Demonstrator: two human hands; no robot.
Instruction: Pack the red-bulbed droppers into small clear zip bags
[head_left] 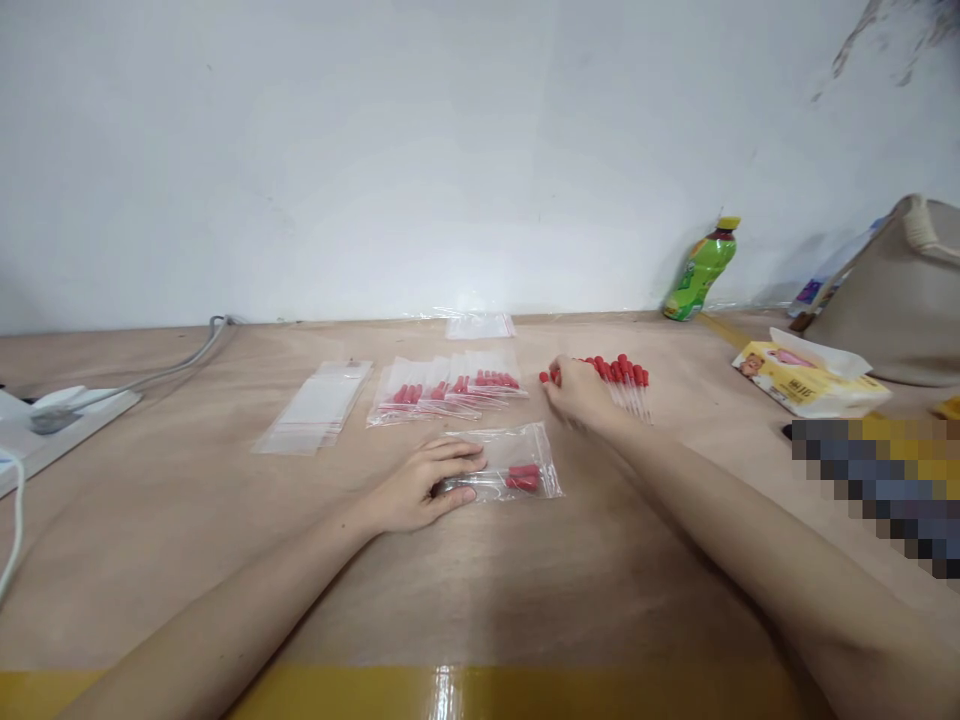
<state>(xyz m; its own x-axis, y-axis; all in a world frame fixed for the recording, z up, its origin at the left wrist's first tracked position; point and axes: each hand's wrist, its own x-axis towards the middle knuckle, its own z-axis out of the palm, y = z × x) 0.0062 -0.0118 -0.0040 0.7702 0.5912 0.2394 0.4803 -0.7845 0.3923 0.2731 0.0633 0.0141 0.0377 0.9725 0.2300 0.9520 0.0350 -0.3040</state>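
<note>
My left hand (424, 485) rests at the left end of a clear zip bag (551, 460), holding it with the thumb and fingers. Two droppers with red bulbs (523, 477) lie side by side inside this bag. At the left edge of a pile of red-bulbed droppers (622, 370), my right hand (577, 390) has its fingers curled down around a dropper, and red bulbs (546, 378) show by the fingertips. The hand and forearm cover part of the pile. Behind my left hand, several filled bags (427, 390) overlap in a row, red bulbs showing through.
Flat zip bags (315, 405) are stacked on the left, and another bag (480, 326) lies by the wall. A power strip (82, 420) with cables sits far left. On the right are a green bottle (703, 270), a tissue pack (810, 380) and a beige bag (885, 300).
</note>
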